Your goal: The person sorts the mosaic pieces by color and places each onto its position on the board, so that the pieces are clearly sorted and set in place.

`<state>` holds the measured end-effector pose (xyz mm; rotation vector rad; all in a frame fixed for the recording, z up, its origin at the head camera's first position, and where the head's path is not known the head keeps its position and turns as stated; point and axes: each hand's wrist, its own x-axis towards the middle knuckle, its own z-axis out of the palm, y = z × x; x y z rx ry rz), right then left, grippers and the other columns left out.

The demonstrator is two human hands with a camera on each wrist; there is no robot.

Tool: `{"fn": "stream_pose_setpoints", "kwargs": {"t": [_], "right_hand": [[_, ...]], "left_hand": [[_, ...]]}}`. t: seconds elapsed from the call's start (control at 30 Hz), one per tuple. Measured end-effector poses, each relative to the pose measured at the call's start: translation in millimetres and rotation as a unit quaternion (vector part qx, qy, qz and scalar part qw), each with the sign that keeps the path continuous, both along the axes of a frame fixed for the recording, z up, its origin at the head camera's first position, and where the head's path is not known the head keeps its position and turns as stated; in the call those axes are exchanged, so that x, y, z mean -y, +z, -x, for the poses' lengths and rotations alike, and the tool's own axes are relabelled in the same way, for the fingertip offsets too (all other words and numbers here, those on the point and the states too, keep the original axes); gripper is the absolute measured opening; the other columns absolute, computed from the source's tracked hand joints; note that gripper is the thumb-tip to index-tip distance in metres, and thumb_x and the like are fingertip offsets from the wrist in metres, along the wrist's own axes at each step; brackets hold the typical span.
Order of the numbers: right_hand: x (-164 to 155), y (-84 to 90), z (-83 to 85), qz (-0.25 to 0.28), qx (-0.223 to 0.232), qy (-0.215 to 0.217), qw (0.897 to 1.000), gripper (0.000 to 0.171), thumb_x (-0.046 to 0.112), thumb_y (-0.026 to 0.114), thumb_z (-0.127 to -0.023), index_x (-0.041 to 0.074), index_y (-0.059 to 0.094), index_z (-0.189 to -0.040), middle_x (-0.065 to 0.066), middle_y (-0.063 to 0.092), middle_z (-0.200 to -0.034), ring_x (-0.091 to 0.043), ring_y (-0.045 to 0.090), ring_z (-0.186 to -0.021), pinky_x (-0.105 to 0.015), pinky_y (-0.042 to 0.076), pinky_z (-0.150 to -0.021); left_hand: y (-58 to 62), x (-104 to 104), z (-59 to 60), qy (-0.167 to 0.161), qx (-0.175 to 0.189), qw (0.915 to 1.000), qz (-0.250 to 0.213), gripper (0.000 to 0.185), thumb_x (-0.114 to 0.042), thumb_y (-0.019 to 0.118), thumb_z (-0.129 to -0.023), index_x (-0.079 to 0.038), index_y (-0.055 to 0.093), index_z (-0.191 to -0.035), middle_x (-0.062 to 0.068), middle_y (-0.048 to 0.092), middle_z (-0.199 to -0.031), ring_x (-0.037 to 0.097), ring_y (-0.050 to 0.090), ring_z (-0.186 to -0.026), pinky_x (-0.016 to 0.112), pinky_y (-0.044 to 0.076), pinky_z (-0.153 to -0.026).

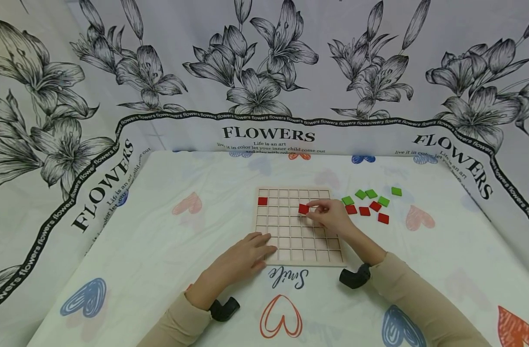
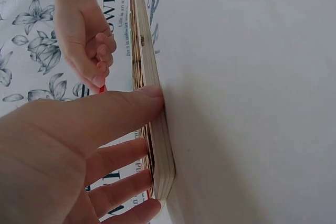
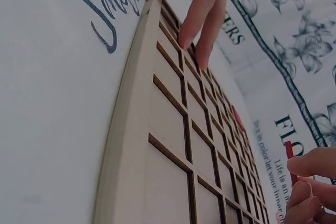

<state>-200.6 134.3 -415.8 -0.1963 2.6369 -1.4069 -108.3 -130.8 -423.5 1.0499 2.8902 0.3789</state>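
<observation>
A pale wooden grid board (image 1: 290,243) lies flat on the table. My left hand (image 1: 238,258) rests at its near left corner. In the left wrist view the thumb touches the board's side edge, with the other fingers spread fairly straight. Above the upper right part of the grid, my right hand (image 1: 334,217) pinches a thin red square tile (image 1: 303,209) between thumb and fingers. The right wrist view shows this tile (image 3: 291,156) edge-on, raised off the board. Another red tile (image 1: 262,201) sits in a cell near the board's far left corner.
Right of the board lie several loose green tiles (image 1: 371,193) and several loose red tiles (image 1: 364,211). A white tablecloth (image 1: 160,260) with printed hearts covers the table. Flower-printed curtains (image 1: 368,77) hang behind and at both sides.
</observation>
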Motion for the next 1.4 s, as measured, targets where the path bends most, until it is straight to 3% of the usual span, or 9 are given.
{"fn": "stream_pose_setpoints", "kwargs": {"t": [0.57, 0.9, 1.4], "right_hand": [[15.8, -0.1, 8.2, 0.022, 0.005, 0.04, 0.999, 0.03, 0.013, 0.071, -0.085, 0.002, 0.068, -0.113, 0.0, 0.054, -0.064, -0.01, 0.041, -0.047, -0.02, 0.032, -0.043], [25.9, -7.7, 18.3, -0.006, 0.008, 0.048, 0.999, 0.031, 0.017, 0.071, -0.085, 0.006, 0.07, -0.114, 0.0, 0.057, -0.069, -0.01, 0.045, -0.052, -0.019, 0.034, -0.047], [39.1, -14.7, 31.4, 0.014, -0.027, 0.093, 0.995, 0.03, 0.013, 0.069, -0.087, 0.001, 0.069, -0.114, -0.006, 0.061, -0.071, -0.01, 0.045, -0.051, -0.021, 0.035, -0.045]], "left_hand": [[0.3, -0.9, -0.1, 0.008, 0.015, 0.9999, 0.0, 0.038, -0.019, 0.064, -0.092, -0.016, 0.062, -0.129, 0.013, 0.052, -0.144, 0.034, 0.047, -0.135, 0.045, 0.046, -0.109], [0.4, -0.6, -0.5, 0.007, 0.009, 0.9999, 0.004, 0.037, -0.019, 0.064, -0.092, -0.016, 0.062, -0.129, 0.012, 0.053, -0.144, 0.033, 0.048, -0.134, 0.045, 0.047, -0.108], [-1.0, -0.3, 0.3, -0.001, -0.001, 1.0, 0.009, 0.037, -0.02, 0.065, -0.091, -0.016, 0.062, -0.128, 0.013, 0.054, -0.143, 0.034, 0.049, -0.133, 0.045, 0.047, -0.108]]}}
